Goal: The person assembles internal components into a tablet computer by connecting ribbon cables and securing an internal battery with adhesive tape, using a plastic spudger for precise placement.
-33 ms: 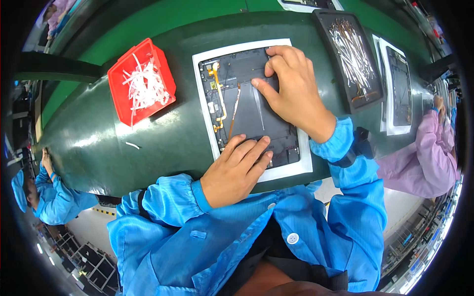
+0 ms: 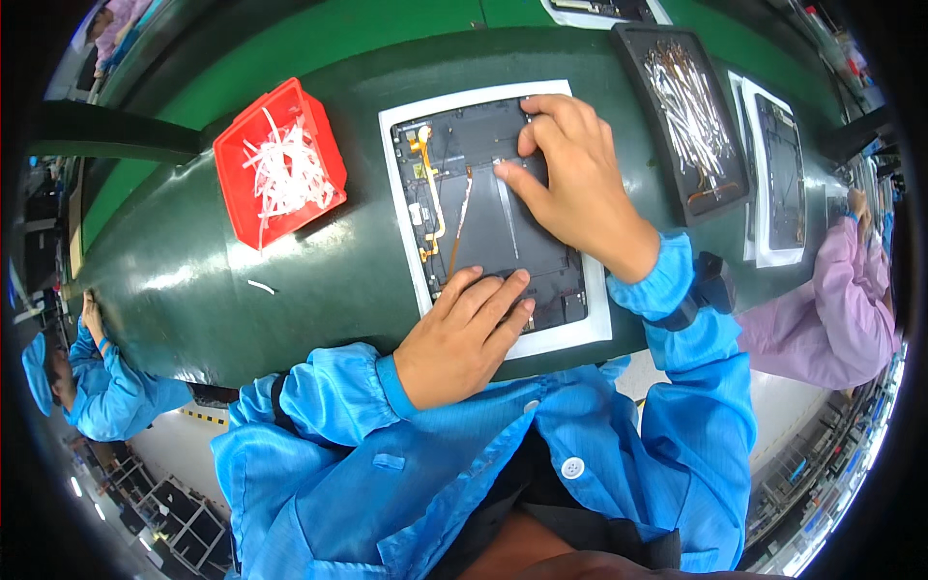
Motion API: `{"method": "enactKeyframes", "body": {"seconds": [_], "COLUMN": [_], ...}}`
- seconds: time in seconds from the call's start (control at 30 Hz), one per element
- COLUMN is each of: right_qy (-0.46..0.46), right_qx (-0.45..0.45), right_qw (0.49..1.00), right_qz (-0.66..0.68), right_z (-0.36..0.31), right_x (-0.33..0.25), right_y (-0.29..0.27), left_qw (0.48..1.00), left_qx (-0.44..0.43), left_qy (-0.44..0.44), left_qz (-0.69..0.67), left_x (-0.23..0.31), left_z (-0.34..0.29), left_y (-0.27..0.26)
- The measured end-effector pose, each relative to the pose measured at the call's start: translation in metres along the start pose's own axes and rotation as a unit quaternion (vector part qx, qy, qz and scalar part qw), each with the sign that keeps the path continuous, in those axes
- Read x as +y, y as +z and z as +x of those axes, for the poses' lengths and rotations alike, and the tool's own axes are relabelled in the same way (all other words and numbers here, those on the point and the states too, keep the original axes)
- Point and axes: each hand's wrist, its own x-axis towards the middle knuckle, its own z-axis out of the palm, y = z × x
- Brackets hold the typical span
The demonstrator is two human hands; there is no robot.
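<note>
A dark, flat device housing (image 2: pixel 488 227) lies on a white sheet (image 2: pixel 570 333). An orange-gold flex cable (image 2: pixel 431 198) runs down its left side. Nearer its middle lies a thin brown and white ribbon cable (image 2: pixel 461 217), its lower end close to my left fingertips. My left hand (image 2: pixel 469 324) rests on the housing's near edge, fingers stretched and slightly spread. My right hand (image 2: pixel 575 174) arches over the far right part, thumb and bent fingers apart. That thumb's tip touches the top of a narrow pale strip (image 2: pixel 507 217). The right palm hides part of the housing.
Left of the housing stands a red bin (image 2: pixel 232 184) with white paper strips. One loose white strip (image 2: pixel 261 286) lies on the green table (image 2: pixel 338 275). A black tray (image 2: pixel 650 106) of ribbon cables and another housing (image 2: pixel 776 164) are to the right. Co-workers sit on both sides.
</note>
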Motion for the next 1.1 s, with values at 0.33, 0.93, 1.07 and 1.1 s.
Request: {"method": "enactKeyframes", "body": {"seconds": [0.33,0.93,1.07,1.1], "right_qy": [0.025,-0.023,-0.019,-0.035], "right_qx": [-0.044,-0.126,-0.187,-0.163], "right_qw": [0.999,0.991,0.982,0.986], "right_qz": [0.016,0.034,0.028,-0.005], "right_z": [-0.014,-0.001,-0.009,-0.011], "right_x": [-0.012,0.001,-0.012,-0.009], "right_y": [-0.005,-0.027,-0.041,-0.039], "left_qw": [1.0,0.999,0.986,0.972], "left_qx": [-0.001,0.024,0.1,0.14], "left_qy": [-0.007,-0.013,-0.1,-0.168], "left_qz": [-0.019,-0.028,-0.092,-0.087], "left_x": [0.004,-0.003,-0.001,0.001], "left_z": [-0.001,-0.003,-0.006,-0.006], "left_y": [-0.002,-0.003,-0.006,-0.008]}}
